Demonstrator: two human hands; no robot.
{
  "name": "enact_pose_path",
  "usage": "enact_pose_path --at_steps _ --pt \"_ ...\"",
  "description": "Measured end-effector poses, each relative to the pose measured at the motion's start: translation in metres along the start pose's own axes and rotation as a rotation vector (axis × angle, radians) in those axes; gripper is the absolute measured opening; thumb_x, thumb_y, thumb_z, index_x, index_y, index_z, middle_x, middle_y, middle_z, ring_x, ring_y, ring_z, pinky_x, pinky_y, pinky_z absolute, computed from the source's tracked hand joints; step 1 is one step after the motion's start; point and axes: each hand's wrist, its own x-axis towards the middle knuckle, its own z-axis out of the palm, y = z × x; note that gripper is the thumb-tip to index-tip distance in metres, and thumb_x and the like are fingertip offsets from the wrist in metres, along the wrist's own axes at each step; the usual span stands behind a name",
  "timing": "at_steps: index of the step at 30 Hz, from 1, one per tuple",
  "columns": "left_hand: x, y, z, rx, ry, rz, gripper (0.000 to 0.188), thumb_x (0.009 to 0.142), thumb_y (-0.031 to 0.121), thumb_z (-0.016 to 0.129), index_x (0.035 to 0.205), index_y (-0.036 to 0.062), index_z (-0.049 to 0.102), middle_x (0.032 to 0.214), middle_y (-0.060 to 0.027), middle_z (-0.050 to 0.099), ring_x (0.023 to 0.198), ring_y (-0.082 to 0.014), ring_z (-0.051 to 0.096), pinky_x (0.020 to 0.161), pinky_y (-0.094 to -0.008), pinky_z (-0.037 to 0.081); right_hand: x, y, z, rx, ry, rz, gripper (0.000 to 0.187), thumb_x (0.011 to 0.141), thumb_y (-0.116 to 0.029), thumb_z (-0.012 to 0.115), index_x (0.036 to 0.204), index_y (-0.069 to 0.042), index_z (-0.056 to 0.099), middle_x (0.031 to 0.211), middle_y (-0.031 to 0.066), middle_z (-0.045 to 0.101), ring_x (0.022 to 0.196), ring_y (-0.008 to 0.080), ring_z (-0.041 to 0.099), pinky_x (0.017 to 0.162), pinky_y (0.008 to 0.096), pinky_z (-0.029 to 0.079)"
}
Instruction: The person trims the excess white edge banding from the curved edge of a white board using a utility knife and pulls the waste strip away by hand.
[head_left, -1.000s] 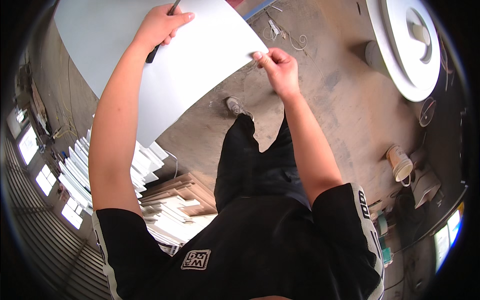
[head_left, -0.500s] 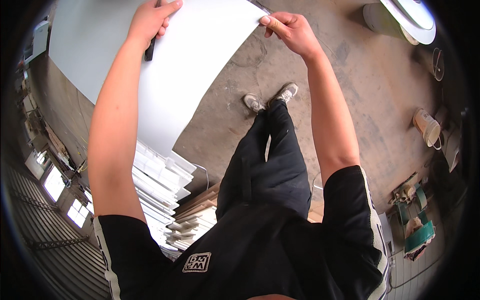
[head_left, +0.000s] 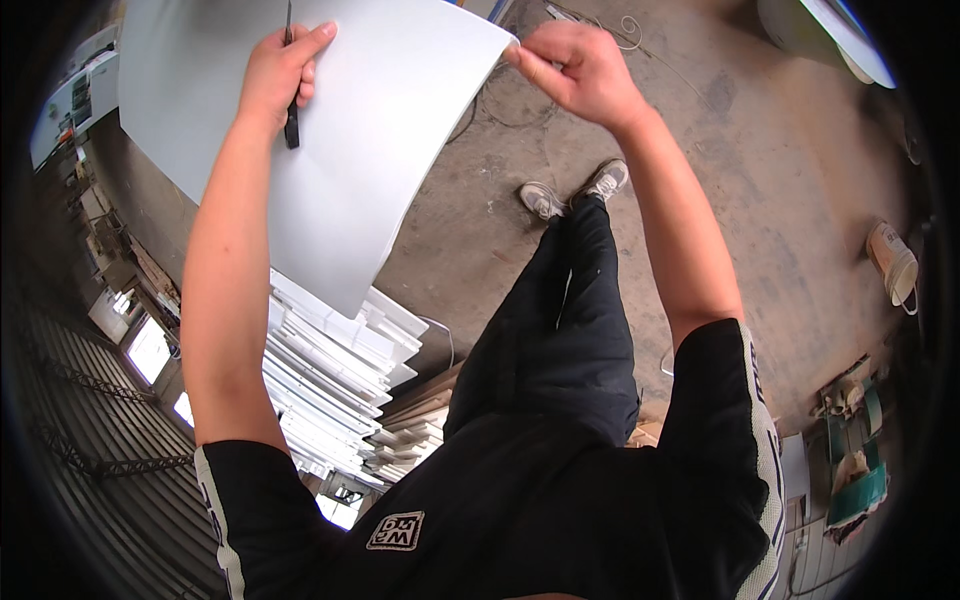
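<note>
- Left grip (head_left: 277, 75) wraps a knife (head_left: 292, 128) over the white sheet (head_left: 385, 135).
- Right grip (head_left: 585, 75) pinches the sheet's corner.
- Sheet spreads ahead, leftward (best kept taut, knife tip pointed away).

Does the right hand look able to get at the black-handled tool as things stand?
Probably not: the right hand pinches a corner of the white sheet, and the left hand grips the black-handled tool, though its lower end sticks out uncovered.
</note>
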Motion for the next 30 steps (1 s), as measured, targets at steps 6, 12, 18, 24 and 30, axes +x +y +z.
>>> enact_pose_path --at_steps 6,12,18,24,30 --pt "0.004 0.002 0.007 -0.009 -0.009 -0.017 0.047 0.090 0.039 0.081 0.070 0.0181 0.044 0.057 0.0059 0.048 0.044 -0.0049 0.041 0.040 -0.0230 0.032 -0.040 -0.045 0.014 -0.152 0.202 -0.138 0.033 0.077 -0.005 0.077 0.058 -0.008 0.050 0.056 0.0048 0.040 0.048 0.0227 0.042 0.044 0.0377 0.032" --pt "-0.004 -0.004 -0.003 -0.026 -0.007 0.008 0.042 0.090 0.039 0.081 0.074 0.0159 0.049 0.059 0.0045 0.051 0.045 -0.0060 0.043 0.042 -0.0227 0.034 -0.147 -0.146 0.006 -0.011 0.219 0.110 0.032 0.070 0.001 0.077 0.060 -0.009 0.049 0.058 0.0039 0.041 0.047 0.0218 0.040 0.044 0.0348 0.030" --pt "-0.001 0.000 0.003 -0.025 -0.051 0.067 0.040 0.093 0.036 0.078 0.074 0.0174 0.048 0.059 0.0070 0.048 0.045 -0.0035 0.040 0.040 -0.0219 0.031 -0.226 -0.210 -0.005 -0.048 0.566 0.867 0.035 0.093 -0.010 0.068 0.064 -0.003 0.051 0.063 0.0055 0.050 0.058 0.0176 0.046 0.057 0.0332 0.039" --pt "0.009 -0.010 -0.004 -0.042 -0.085 0.103 0.037 0.094 0.036 0.077 0.076 0.0161 0.052 0.060 0.0059 0.051 0.045 -0.0037 0.042 0.041 -0.0216 0.031 -0.344 -0.224 0.003 0.112 0.537 1.200 0.037 0.103 -0.018 0.060 0.071 -0.001 0.055 0.068 0.0028 0.052 0.068 0.0123 0.048 0.064 0.0273 0.038" --pt "0.015 -0.022 -0.011 -0.074 -0.184 0.150 0.025 0.099 0.031 0.064 0.082 0.0169 0.054 0.059 0.0061 0.047 0.041 -0.0068 0.039 0.037 -0.0238 0.032 -0.383 -0.226 0.113 0.596 0.905 1.374 0.050 0.110 -0.032 0.052 0.144 0.004 0.054 0.112 0.0093 0.073 0.079 0.0074 0.056 0.075 0.0251 0.049"
